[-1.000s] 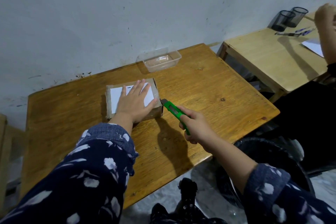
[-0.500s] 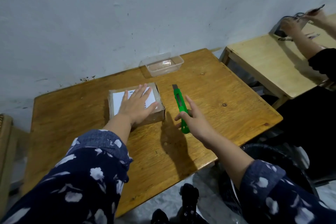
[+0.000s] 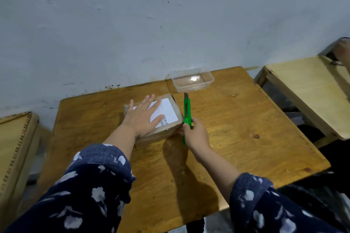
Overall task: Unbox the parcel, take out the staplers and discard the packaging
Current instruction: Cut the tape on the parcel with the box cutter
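A small brown cardboard parcel (image 3: pixel 171 117) with a white label lies on the wooden table (image 3: pixel 236 128), its flaps still shut. My left hand (image 3: pixel 143 117) lies flat on its top, fingers spread. My right hand (image 3: pixel 196 134) grips a green utility knife (image 3: pixel 187 111) just right of the parcel, blade end pointing away toward the wall. The knife runs along the parcel's right side. No staplers are visible.
A clear plastic tray (image 3: pixel 193 81) sits at the table's back edge by the wall. A second, paler table (image 3: pixel 306 89) stands to the right, with another person's hand (image 3: pixel 343 49) above it. A dark bin (image 3: pixel 312 200) is below at the right. A pale cabinet (image 3: pixel 15 147) stands left.
My right hand closed around the knife's handle again and brought it in against the parcel's right side. My left hand stayed flat on the parcel. The view shifted left.
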`<state>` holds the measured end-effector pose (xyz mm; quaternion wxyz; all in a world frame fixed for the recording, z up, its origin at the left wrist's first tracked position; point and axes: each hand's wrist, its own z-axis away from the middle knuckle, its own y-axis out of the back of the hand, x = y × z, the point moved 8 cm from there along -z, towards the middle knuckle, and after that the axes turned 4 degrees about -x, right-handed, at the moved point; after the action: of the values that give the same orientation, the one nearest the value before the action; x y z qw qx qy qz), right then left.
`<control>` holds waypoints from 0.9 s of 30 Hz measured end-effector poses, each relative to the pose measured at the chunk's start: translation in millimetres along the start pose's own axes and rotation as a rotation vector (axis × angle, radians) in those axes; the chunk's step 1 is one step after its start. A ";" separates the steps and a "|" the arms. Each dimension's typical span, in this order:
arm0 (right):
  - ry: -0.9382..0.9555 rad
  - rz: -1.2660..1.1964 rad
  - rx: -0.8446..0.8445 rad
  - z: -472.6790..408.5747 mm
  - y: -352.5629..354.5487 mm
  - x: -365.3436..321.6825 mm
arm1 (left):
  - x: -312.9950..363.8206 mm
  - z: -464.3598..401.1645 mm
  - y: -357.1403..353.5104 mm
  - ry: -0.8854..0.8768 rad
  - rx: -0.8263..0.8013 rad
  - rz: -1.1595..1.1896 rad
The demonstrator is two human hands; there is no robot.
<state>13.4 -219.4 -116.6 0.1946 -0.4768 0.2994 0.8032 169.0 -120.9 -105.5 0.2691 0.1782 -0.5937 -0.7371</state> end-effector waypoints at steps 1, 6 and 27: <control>0.010 0.018 -0.016 -7.9 -2.5 -5.4 | -5.2 0.5 -0.6 0.021 0.004 0.007; 0.050 0.056 -0.090 -45.7 -18.9 -33.3 | -29.2 8.0 -4.5 0.108 0.035 0.039; 0.035 0.068 -0.300 -111.8 -67.0 -69.7 | -57.1 -9.0 -2.1 0.435 0.084 0.138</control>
<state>158.8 -245.9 -115.8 0.0885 -0.5042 0.1952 0.8366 219.1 -92.8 -112.8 0.4328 0.3029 -0.5627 -0.6359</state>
